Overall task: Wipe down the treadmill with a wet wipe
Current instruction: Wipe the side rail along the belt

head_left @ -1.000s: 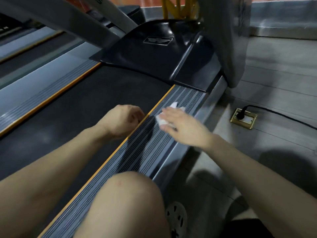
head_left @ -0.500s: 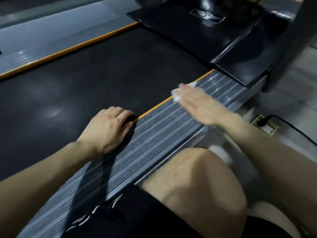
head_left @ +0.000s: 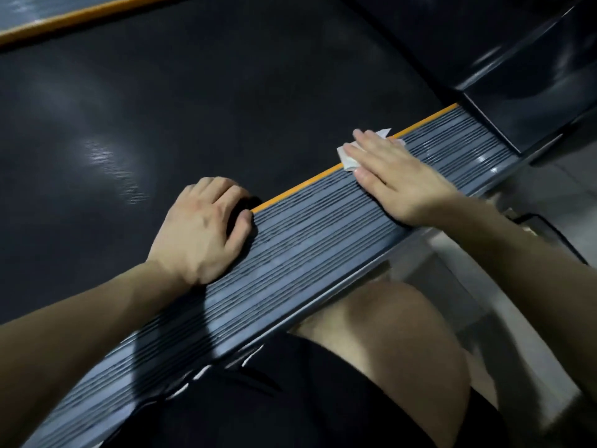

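Right hand [head_left: 399, 177]: it lies flat and wide with straight fingers. It presses down on a small white crumpled wet wipe [head_left: 346, 156].
Wet wipe: most of it hides under the fingers. White corners peek out past the fingertips. It lies on the long grey ribbed side rail [head_left: 307, 253] of the treadmill [head_left: 226, 92], right at the rail's inner edge.
Left hand [head_left: 202, 232]: its fingers are curled in like a loose fist. It leans on the inner edge of the same rail, with its knuckles over the belt. It is well apart from the right hand.
Orange strip [head_left: 300, 185]: this thin orange line runs between the rail and the belt, and the wipe touches it.
Belt [head_left: 129, 140]: this wide black rubber running belt lies past both hands and has pale shiny spots on it.
Cover [head_left: 484, 37]: this shiny black plastic cover sits at the far end of the rail, past the right hand.
Person: a bare knee [head_left: 381, 324] and black shorts [head_left: 307, 399] are just beside the rail's near edge.
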### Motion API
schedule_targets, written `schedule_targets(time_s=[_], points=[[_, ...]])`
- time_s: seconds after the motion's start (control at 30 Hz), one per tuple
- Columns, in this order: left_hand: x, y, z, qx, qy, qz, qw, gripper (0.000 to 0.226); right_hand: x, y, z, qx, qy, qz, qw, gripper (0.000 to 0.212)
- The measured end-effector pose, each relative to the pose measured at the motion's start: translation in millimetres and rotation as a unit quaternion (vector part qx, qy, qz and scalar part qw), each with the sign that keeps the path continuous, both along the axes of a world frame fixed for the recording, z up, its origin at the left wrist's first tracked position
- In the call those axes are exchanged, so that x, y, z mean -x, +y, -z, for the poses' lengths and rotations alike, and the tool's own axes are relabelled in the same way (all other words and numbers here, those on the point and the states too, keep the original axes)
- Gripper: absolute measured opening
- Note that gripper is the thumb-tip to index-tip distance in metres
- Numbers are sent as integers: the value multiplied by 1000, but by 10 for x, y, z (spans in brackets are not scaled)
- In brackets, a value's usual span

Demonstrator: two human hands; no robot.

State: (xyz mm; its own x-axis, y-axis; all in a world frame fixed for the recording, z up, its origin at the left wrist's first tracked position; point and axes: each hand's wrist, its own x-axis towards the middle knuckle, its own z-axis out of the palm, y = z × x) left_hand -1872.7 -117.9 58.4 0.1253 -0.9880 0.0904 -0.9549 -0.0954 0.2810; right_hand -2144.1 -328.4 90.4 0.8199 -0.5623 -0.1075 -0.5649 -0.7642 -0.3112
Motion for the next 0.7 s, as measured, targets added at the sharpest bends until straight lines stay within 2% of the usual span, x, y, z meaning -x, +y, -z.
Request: schedule_targets(time_s=[0.1,0.2,0.47,0.7], points=[[-20,23,5,8,4,-5,1000,36,-128,199,48,19,-38,-64,997,59],[14,30,-6,12,-1,-1,1000,37,-186,253,82,33,-34,-99,994,59],[29,19,-12,12,-7,0,1000,41,7,77,115,48,22,-11,999,74],[70,25,12,27,-8,-7,1000,39,-80,247,98,57,23,-31,998,75]])
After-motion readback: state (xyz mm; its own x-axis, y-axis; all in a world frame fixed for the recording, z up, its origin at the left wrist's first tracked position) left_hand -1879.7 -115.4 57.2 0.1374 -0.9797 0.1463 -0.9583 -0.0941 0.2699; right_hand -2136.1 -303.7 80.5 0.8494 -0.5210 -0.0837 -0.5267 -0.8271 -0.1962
